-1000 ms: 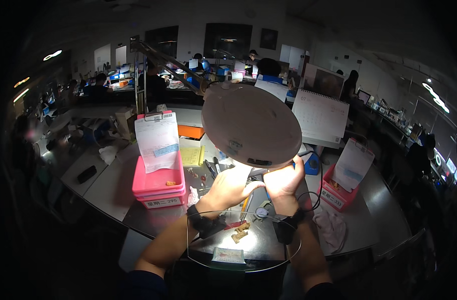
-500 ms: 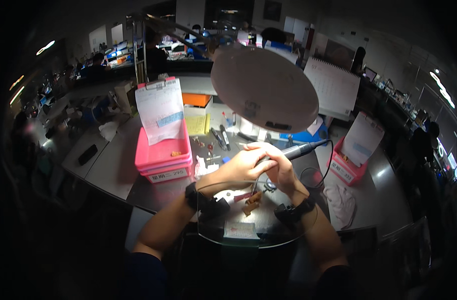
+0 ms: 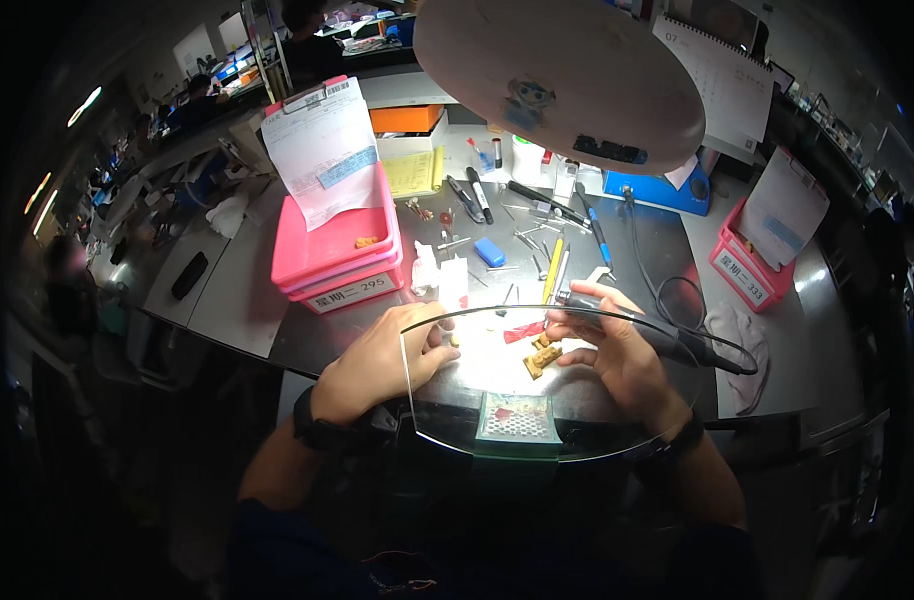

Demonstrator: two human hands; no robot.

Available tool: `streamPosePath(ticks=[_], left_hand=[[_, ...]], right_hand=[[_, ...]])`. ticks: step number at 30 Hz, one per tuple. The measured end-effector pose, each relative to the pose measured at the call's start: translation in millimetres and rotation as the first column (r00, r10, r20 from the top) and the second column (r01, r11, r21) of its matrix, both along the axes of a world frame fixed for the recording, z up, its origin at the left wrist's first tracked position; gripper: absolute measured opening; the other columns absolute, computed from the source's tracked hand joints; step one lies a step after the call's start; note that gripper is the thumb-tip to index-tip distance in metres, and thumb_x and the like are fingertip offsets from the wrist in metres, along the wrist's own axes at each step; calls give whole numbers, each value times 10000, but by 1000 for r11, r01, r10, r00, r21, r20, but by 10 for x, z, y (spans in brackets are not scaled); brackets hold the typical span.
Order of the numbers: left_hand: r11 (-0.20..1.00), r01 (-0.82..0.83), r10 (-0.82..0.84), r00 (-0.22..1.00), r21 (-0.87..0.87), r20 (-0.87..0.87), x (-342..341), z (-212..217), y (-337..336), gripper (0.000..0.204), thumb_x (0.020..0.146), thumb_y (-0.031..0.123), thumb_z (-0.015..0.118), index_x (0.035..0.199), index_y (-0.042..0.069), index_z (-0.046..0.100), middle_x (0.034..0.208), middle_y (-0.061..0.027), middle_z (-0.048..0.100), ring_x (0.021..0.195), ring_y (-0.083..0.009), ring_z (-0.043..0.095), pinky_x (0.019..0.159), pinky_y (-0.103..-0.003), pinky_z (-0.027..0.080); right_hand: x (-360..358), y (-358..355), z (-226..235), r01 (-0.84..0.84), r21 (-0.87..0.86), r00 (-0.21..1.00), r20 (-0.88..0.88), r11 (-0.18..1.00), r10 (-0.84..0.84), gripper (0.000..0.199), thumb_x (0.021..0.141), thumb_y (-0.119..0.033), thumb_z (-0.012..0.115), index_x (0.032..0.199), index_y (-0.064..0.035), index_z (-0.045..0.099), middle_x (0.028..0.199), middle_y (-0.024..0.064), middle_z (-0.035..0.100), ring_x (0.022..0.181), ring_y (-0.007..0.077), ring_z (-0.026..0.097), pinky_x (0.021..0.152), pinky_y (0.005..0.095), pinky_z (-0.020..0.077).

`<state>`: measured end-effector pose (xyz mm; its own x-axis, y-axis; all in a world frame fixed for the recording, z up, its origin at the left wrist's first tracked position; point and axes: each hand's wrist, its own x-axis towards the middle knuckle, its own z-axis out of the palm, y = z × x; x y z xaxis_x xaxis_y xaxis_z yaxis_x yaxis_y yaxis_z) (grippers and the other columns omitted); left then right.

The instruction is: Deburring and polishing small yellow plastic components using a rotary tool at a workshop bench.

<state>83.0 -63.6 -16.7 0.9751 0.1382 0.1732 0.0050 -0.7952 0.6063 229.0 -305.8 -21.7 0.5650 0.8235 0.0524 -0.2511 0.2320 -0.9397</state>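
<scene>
Between hands, small tan piece (image 3: 543, 357) under right hand (image 3: 617, 350), rotary tool (image 3: 657, 335) gripped.

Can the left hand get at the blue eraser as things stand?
Probably yes. The left hand is empty on the bench, and the blue eraser lies just beyond it. Only a white scrap and a few thin tools lie nearby, nothing over the eraser.

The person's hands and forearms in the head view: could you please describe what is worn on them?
Both hands, left hand and right hand, are bare, with no gloves. Each wrist carries a dark band. The forearms are bare; dark blue sleeves begin near the elbows.
</scene>
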Motion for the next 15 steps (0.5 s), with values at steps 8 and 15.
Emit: streamPosePath(ticks=[8, 15], left_hand=[[1000, 4, -5, 992, -3, -125, 62, 11, -93, 199, 795, 112, 708, 940, -4, 637, 789, -86, 587, 686, -153, 570, 638, -283, 471], [742, 225, -104, 969, -631, 223, 279, 37, -571, 139, 783, 4, 738, 866, -22, 630, 891, -85, 643, 885, -147, 633, 791, -282, 515]], right_hand=[[-158, -91, -179, -150, 41, 971, -183, 988, 155, 426, 967, -171, 525, 1327, 24, 405, 1159, 196, 586, 1081, 245, 598, 902, 354, 530], [-152, 33, -200, 83, 76, 996, -29, 994, -81, 344, 958, -138, 533, 1238, 31, 428, 1059, 179, 611, 1024, 224, 612, 919, 350, 478]])
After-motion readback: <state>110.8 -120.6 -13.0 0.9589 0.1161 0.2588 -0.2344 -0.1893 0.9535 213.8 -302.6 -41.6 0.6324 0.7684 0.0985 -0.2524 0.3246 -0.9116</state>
